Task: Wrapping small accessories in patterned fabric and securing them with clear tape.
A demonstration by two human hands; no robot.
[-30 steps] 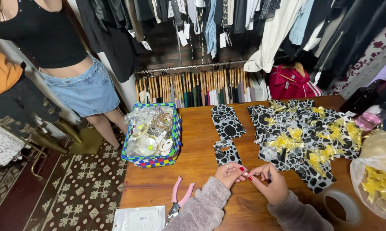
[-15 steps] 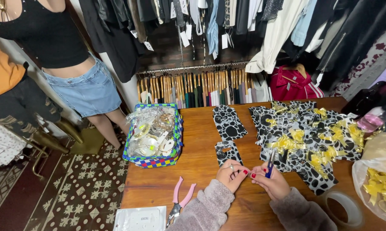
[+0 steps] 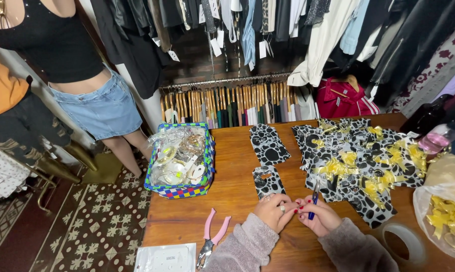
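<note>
Pen: blue pen (image 3: 314, 200), upright in the right hand (image 3: 320, 216), near the tabletop's (image 3: 232, 196) front edge.
Left hand: left hand (image 3: 272, 211) curled shut, fingertips touching the right's; contents unclear.
Nearby: spotted gift bag (image 3: 267, 181) just behind; pink pliers (image 3: 211, 243) at left.

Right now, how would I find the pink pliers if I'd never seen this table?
Start at the wooden table and look to its near edge, left of the left hand. The pliers lie flat there, below the checkered basket and beside a white card. Nothing else on the table has pink handles.
</note>
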